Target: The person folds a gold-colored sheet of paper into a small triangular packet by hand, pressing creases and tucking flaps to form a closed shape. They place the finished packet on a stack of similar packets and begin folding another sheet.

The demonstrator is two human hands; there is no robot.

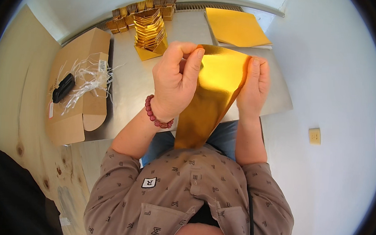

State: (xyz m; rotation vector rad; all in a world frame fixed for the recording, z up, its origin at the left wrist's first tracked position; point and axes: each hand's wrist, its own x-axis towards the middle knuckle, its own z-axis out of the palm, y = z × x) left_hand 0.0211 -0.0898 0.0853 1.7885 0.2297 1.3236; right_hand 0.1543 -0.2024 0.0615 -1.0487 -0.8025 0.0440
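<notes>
A sheet of shiny gold foil paper (213, 89) hangs between my hands, its lower end reaching down toward my lap. My left hand (178, 76), with a beaded bracelet on its wrist, pinches the upper left corner between thumb and fingers. At the upper right corner, my right hand (254, 85) grips the sheet with the thumb on the near side. The paper bends and slants down to the left. Just beyond my left hand stands a stack of folded gold paper pieces (150, 33), fitted into one another.
Flat gold sheets (236, 28) lie piled at the back right of the metal table (132, 77). More folded pieces (141, 7) line the back edge. On the left, a cardboard box (91, 42) bears a black object (63, 88) and tangled clear plastic strips (89, 83).
</notes>
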